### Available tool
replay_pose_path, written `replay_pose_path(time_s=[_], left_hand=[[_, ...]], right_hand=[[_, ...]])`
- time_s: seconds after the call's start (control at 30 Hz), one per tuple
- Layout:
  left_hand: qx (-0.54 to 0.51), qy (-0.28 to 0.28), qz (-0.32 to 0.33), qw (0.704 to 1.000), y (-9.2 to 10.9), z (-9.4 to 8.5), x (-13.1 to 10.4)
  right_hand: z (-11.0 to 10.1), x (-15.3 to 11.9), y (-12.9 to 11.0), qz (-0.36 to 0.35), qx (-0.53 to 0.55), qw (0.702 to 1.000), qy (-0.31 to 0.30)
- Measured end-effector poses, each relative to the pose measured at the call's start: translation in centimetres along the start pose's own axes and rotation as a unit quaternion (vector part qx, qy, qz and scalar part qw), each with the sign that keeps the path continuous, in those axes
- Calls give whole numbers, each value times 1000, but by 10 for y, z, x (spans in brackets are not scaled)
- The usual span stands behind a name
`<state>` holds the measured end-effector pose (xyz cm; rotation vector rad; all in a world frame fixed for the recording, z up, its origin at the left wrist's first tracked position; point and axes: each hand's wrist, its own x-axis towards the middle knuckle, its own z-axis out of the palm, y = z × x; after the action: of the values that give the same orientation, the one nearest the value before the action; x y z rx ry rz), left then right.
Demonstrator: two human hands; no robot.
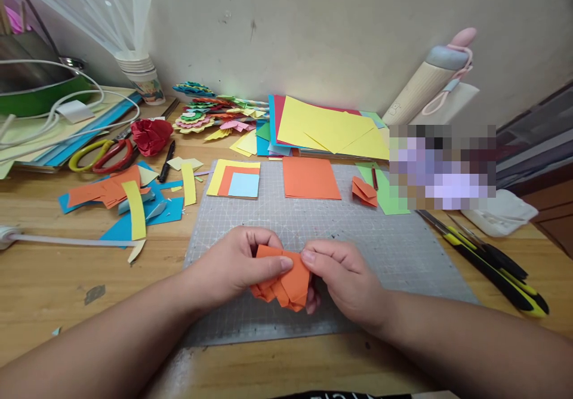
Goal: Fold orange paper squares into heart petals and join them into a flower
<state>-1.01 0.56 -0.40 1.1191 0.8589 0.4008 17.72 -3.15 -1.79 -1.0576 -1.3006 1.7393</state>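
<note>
Gripping the folded orange paper at the lower centre of the frame, the left hand lays its thumb flat across the front, while its other fingers curl behind and are mostly hidden. The right hand, just to the right, pinches the paper's upper right corner between thumb and bent forefinger; another fingertip shows lower down, near the paper's right edge. Several overlapping folds cross the paper, and its lower edge is jagged. It is held over a grey cutting mat.

Along the top of the mat, from left to right, lie layered yellow, orange and light blue squares, some flat orange sheets and a small folded orange piece. Beside that piece is a light green sheet.

At centre left, paper scraps in blue, orange and yellow are scattered on the wooden table. Above them in the frame are scissors with yellow and red handles, a ruffled red paper piece and a black pen. Coloured sheets are piled at upper centre, next to paper rosettes. At right, a black-and-yellow cutter lies aslant.
</note>
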Motion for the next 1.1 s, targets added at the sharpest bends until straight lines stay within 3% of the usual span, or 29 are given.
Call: replay_pose_path(time_s=[0.1, 0.2, 0.4, 0.53, 0.9, 1.1], left_hand=[[54, -41, 8, 998, 0, 1, -2], [56, -42, 33, 997, 0, 2, -4], [19, 47, 71, 996, 0, 0, 0], [-3, 68, 70, 995, 0, 1, 2], [-20, 57, 71, 996, 0, -4, 2], [-18, 40, 58, 997, 2, -4, 3]], right_hand=[[0, 0, 1, -32, -35, 999, -17], [-1, 1, -1, -59, -64, 996, -13], [-2, 5, -2, 31, -22, 996, -76], [-5, 9, -3, 48, 10, 995, -85], [-4, 10, 3, 50, 106, 989, -86], [-9, 12, 1, 54, 105, 990, -72]])
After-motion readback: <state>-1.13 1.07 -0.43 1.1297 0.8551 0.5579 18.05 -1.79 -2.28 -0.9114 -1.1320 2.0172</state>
